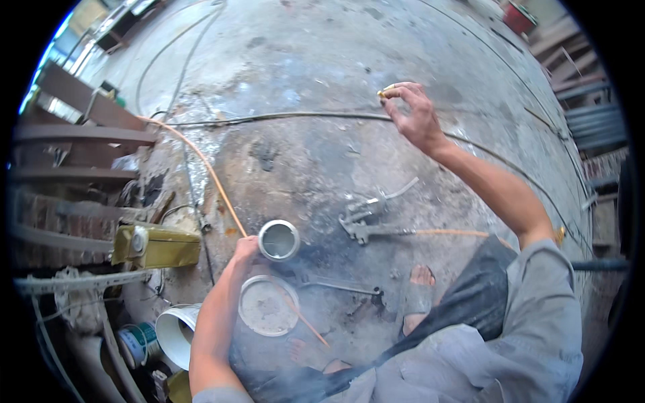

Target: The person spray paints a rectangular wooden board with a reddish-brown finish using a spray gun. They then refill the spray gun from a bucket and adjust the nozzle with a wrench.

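Observation:
My left hand (246, 250) grips the left side of an open round metal cup (279, 240), held upright with its mouth toward me; its inside looks grey. Out over the floor to the right, my right hand (418, 119) pinches a small yellow piece (383, 92) between thumb and fingers, too small to name surely. A metal spray gun (363, 220) lies on the floor between my hands, with an orange hose running right from it. Close below the cup are a round pale lid or shallow pan (268, 306) and a wrench-like metal tool (344, 287).
On the left stand a yellow-green rectangular tin (158, 246), a white bucket (179, 334) and a labelled can (138, 344), beside brown metal beams (84, 136). A dark hose (282, 115) crosses the stained concrete floor. Thin smoke or mist hangs near my feet. Metal bars (594, 127) are stacked at right.

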Demonstrator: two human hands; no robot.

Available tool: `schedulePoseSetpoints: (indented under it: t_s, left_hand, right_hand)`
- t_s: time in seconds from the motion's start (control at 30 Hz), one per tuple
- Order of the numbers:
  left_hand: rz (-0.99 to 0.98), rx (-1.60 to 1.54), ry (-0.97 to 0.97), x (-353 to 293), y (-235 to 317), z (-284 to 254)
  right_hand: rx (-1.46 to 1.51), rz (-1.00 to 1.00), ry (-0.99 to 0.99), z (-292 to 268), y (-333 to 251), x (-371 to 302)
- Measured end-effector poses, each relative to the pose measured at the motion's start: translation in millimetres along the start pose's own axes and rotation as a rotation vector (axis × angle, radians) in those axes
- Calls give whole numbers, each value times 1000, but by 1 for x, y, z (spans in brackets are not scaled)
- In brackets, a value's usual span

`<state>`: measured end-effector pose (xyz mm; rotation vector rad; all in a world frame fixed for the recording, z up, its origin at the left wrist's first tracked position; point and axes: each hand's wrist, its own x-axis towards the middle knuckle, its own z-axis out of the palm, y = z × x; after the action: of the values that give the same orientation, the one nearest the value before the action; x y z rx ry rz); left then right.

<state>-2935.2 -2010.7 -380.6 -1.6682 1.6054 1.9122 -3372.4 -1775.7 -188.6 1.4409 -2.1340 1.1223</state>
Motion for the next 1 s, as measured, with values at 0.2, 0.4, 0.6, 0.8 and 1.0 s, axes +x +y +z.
schedulePoseSetpoints:
  t_s: [0.2,0.4,0.6,0.8,1.0]
  left_hand:
    - [-105,80,-27,0,2,-5]
    - [-64,34,-47,-20,15,-14]
    - [-85,36,-95,-27,16,-3]
    - [-86,14,-118,-35,19,-4]
    - [-59,31,-147,-29,13,-7]
  right_hand:
    - [-37,861,-282,-13,123,-114]
    - [-16,832,-349,-55,120,-222]
    - [-75,789,-417,-101,7,-317]
    - [-182,303,-548,-96,-52,-331]
    - [141,1108,-573,-87,-24,-365]
